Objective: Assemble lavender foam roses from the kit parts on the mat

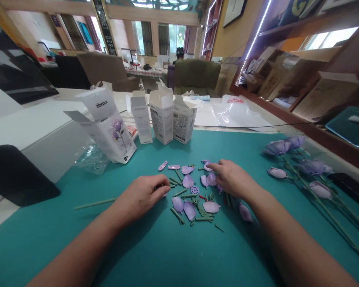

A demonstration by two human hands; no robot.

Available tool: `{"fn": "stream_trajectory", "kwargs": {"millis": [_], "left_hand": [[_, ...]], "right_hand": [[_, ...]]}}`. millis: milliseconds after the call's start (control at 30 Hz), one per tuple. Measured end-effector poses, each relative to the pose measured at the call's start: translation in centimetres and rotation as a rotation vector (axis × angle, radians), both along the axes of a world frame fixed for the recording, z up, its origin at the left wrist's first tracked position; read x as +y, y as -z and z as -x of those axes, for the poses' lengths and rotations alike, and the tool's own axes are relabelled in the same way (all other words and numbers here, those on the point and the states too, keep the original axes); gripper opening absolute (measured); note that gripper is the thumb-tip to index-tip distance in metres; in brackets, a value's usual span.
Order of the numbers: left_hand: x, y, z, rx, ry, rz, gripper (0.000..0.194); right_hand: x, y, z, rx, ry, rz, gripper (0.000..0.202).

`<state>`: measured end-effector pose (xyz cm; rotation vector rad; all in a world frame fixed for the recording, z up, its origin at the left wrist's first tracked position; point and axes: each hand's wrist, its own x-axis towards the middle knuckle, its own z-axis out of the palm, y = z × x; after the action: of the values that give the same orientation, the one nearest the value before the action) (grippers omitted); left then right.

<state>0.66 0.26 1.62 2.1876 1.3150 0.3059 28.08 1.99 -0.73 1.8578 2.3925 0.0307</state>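
My left hand (142, 195) is closed in a pinch, left of a pile of flower parts. A thin green flower stem (92, 203) runs out behind its wrist, in line with the pinched fingers; the gripped end is hidden. At the pile's right side, my right hand (230, 175) reaches with its index finger stretched onto a small purple petal (208, 166); its other fingers are partly hidden. Between the hands lie several purple petals (188, 181), short green stem pieces (179, 193), a purple spoked ring (194, 190) and a pale petal (211, 207). Another petal (245, 213) lies under my right forearm.
Assembled purple flowers (277, 148) on long stems lie at the right, beside a dark object (351, 191). Opened white boxes (162, 115) stand behind the pile, a larger flower box (107, 127) at left near clear plastic wrap (93, 158). A black panel (18, 175) stands far left.
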Motion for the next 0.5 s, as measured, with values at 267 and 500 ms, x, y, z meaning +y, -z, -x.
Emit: {"fn": "stream_trajectory", "kwargs": {"millis": [267,500], "left_hand": [[0.1,0.2,0.2,0.003,0.006,-0.006,0.027],[0.2,0.3,0.1,0.001,0.003,-0.002,0.027]], "right_hand": [[0.4,0.4,-1.7,0.003,0.098,0.004,0.037],[0.3,0.3,-1.1,0.02,0.065,0.021,0.041]]}}
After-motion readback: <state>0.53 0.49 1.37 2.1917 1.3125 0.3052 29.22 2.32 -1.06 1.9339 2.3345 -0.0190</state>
